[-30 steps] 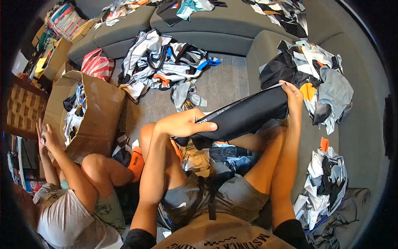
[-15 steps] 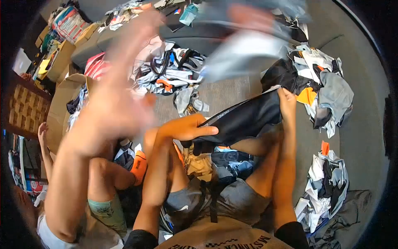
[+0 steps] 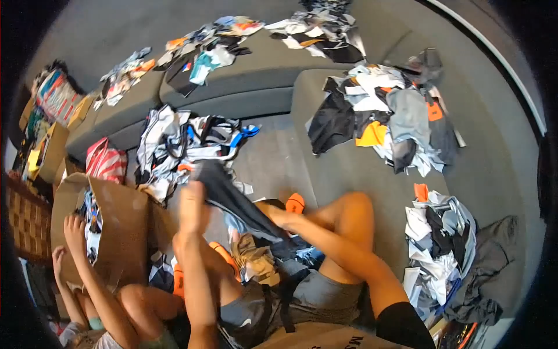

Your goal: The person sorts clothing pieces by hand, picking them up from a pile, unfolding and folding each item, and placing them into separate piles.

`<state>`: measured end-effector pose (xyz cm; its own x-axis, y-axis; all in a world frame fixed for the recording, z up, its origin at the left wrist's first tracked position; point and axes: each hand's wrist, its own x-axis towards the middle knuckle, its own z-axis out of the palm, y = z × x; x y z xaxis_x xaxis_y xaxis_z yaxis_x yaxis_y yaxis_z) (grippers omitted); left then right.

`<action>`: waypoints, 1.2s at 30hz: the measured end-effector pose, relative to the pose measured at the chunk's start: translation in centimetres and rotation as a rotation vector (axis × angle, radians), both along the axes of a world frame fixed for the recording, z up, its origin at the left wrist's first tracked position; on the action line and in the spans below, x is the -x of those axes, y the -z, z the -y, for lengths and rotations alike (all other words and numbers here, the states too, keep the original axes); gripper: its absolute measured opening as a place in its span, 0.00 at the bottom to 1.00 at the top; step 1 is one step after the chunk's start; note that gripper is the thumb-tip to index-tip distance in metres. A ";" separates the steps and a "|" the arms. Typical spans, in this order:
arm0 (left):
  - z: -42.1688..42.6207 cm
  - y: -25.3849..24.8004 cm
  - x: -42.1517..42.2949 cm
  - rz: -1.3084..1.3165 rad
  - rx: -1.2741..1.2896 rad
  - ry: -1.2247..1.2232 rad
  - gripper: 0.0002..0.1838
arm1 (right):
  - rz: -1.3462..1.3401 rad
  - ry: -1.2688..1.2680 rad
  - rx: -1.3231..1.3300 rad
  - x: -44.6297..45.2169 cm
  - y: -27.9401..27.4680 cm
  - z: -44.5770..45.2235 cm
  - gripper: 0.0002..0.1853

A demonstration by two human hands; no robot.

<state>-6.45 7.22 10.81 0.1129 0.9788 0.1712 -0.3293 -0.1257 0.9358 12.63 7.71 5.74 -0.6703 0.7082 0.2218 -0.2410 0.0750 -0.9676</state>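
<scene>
A black garment [image 3: 235, 198] is stretched between my two hands, above the floor and my lap. Its upper left end is in my left hand [image 3: 193, 203], which is closed and blurred by motion. My right hand [image 3: 279, 216] is closed on the lower right part of the cloth. Beneath it, between my legs, lie a tan cloth [image 3: 253, 259] and blue cloths [image 3: 308, 256].
A co-worker's hands [image 3: 74, 232] are beside an open cardboard box [image 3: 125, 215] at the left. Clothes [image 3: 186, 139] lie heaped on the floor. More piles [image 3: 407, 116] cover parts of the grey sofa [image 3: 360, 168]. A red-striped bag [image 3: 106, 161] stands behind the box.
The view has turned right. My hands have swung the black garment left, so it now slants down to the right. The co-worker's blurred arm has drawn back, and a dark garment lies on the right pile.
</scene>
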 end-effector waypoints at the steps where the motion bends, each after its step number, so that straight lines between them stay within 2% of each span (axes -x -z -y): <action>1: -0.6 -0.3 0.9 0.223 0.029 -0.146 0.21 | 0.041 -0.046 0.001 -0.2 -0.4 0.5 0.10; 2: -1.1 -0.8 2.1 0.444 0.060 -0.298 0.22 | 0.077 -0.091 0.002 -0.5 -1.0 0.6 0.10; 3: -2.1 -0.8 3.9 0.554 -0.065 -0.391 0.23 | 0.115 -0.132 -0.005 -1.4 -2.1 0.9 0.11; 4: -2.4 -1.3 5.2 0.565 -0.070 -0.595 0.23 | 0.163 -0.173 -0.008 -2.5 -3.2 1.1 0.11; 6: -2.4 -1.8 6.9 0.571 -0.069 -0.787 0.23 | 0.359 -0.234 -0.022 -4.6 -4.2 0.9 0.12; 7: -2.2 -1.7 7.5 0.614 -0.068 -0.835 0.23 | 0.511 -0.256 -0.034 -5.6 -3.7 0.3 0.13; 8: -2.1 -1.2 8.2 0.548 -0.084 -0.860 0.23 | 0.667 -0.247 -0.046 -6.3 -2.3 -0.5 0.14; 9: -1.9 -0.7 8.9 0.482 -0.098 -0.886 0.23 | 0.664 -0.121 -0.164 -7.2 1.4 -1.8 0.14; 10: -2.2 0.3 9.3 0.314 -0.133 -0.890 0.23 | 0.721 0.100 -0.265 -8.3 0.3 -2.3 0.12; 11: -2.7 0.6 9.4 0.322 -0.131 -0.876 0.23 | 0.541 0.250 -0.311 -10.0 -1.4 -3.2 0.11; 12: -2.8 1.0 9.3 0.036 0.026 -0.688 0.22 | 0.362 0.390 -0.355 -11.2 -3.1 -3.5 0.10; 13: -2.8 1.6 9.0 -0.246 0.179 -0.485 0.21 | -0.013 0.673 -0.072 -11.5 -4.9 -2.5 0.07; 14: -2.5 2.1 7.8 -0.328 0.191 -0.144 0.20 | -0.400 0.647 -0.008 -12.7 -9.1 -1.8 0.06; 15: -1.8 2.0 5.7 -0.402 0.205 0.204 0.19 | -0.387 0.665 0.007 -14.8 -11.8 -1.1 0.06; 16: -1.5 2.1 3.5 -0.674 0.225 0.470 0.15 | -0.709 0.827 0.083 -17.8 -13.9 -0.1 0.08; 17: -0.9 2.1 1.2 -0.792 0.194 0.619 0.14 | -1.026 0.987 0.157 -21.0 -15.6 1.6 0.09; 18: -0.3 2.4 -0.7 -0.899 0.160 0.764 0.14 | -1.048 1.050 0.047 -24.4 -17.4 3.1 0.10; 19: 0.2 3.5 -2.0 -1.086 -0.043 0.699 0.15 | -0.964 1.087 -0.103 -27.4 -18.7 6.2 0.11; 20: -0.2 4.3 -3.4 -1.079 -0.048 0.739 0.17 | -0.861 1.141 -0.237 -30.2 -20.2 9.4 0.11; 21: -0.9 5.8 -4.3 -1.140 -0.096 0.664 0.17 | -0.727 1.238 -0.365 -32.7 -21.6 12.9 0.12; 23: -4.5 10.4 -6.8 -1.028 -0.123 0.316 0.17 | -0.272 1.584 -0.621 -36.2 -24.4 19.4 0.14; 25: -8.5 15.9 -8.6 -0.767 -0.166 -0.175 0.16 | 0.218 1.920 -0.798 -39.0 -26.1 25.0 0.16; 27: -9.0 21.8 -9.8 -0.738 -0.047 -0.479 0.17 | 0.523 2.078 -0.724 -42.4 -24.2 30.3 0.18; 28: -7.3 24.2 -10.8 -0.881 0.157 -0.496 0.17 | 0.622 2.077 -0.572 -44.5 -22.0 33.3 0.19; 29: -5.1 26.7 -11.0 -0.972 0.398 -0.249 0.15 | 0.705 2.058 -0.179 -46.7 -19.4 35.5 0.19; 30: -2.6 31.7 -12.0 -1.107 0.353 -0.197 0.14 | 0.771 2.011 0.218 -48.0 -16.8 37.4 0.20; 31: 1.0 34.2 -12.4 -1.039 0.394 -0.062 0.13 | 0.774 2.009 0.239 -48.0 -14.1 39.0 0.20; 32: 5.5 39.9 -13.5 -1.055 0.259 -0.116 0.14 | 1.109 1.924 0.133 -46.7 -11.5 40.6 0.19; 33: 9.4 41.0 -14.7 -1.010 0.382 -0.155 0.18 | 1.435 1.799 0.020 -45.1 -9.9 41.8 0.17; 34: 13.2 41.9 -15.8 -0.960 0.501 -0.199 0.23 | 1.221 1.947 0.027 -43.4 -8.9 41.6 0.17; 35: 15.5 42.4 -16.9 -0.978 0.458 -0.275 0.28 | 0.992 2.086 0.023 -41.5 -8.0 40.3 0.16; 36: 15.9 41.7 -17.4 -0.973 0.447 -0.261 0.28 | 0.994 2.103 0.021 -39.3 -7.8 38.3 0.16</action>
<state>10.97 -8.67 -30.88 -0.2124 0.9435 -0.2543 0.5606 0.3308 0.7592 51.94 -30.58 13.58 0.8641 0.3148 0.3927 0.5029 -0.5077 -0.6995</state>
